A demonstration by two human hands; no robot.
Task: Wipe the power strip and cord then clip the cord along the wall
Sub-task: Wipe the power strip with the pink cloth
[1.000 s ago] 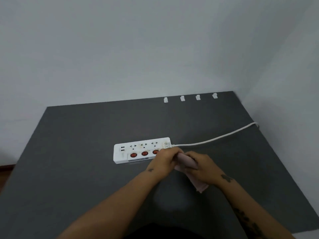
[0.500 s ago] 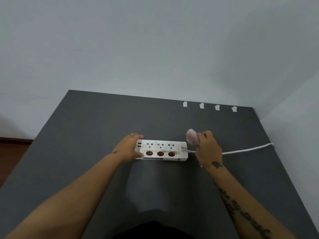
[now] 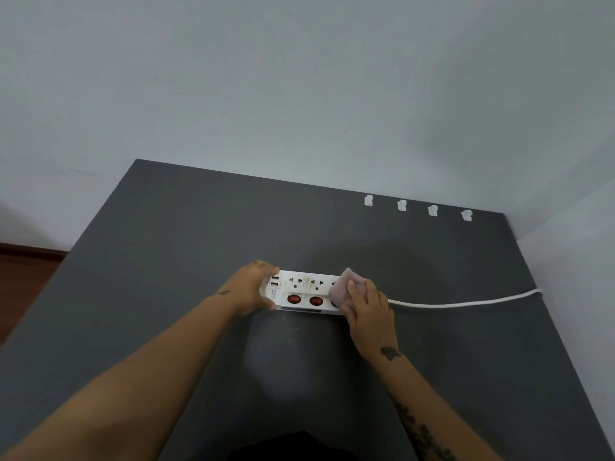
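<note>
A white power strip (image 3: 304,289) with red switches and speckled dirt lies in the middle of the dark grey table (image 3: 166,261). My left hand (image 3: 251,289) grips its left end, thumb at the front and fingers over the back. My right hand (image 3: 367,306) presses a pale pink cloth (image 3: 342,289) onto the strip's right end, covering the third switch. The white cord (image 3: 466,302) runs from under that hand to the table's right edge by the wall. Several white cord clips (image 3: 402,205) sit in a row at the table's back edge.
Grey walls stand behind the table and to its right, meeting in a corner at the back right. Fine crumbs lie on the table in front of the strip. A strip of brown floor (image 3: 26,277) shows past the table's left edge.
My left hand went from the strip's right end to its left end and took hold there. My right hand, holding the cloth, lifted, then came down onto the strip's right end.
</note>
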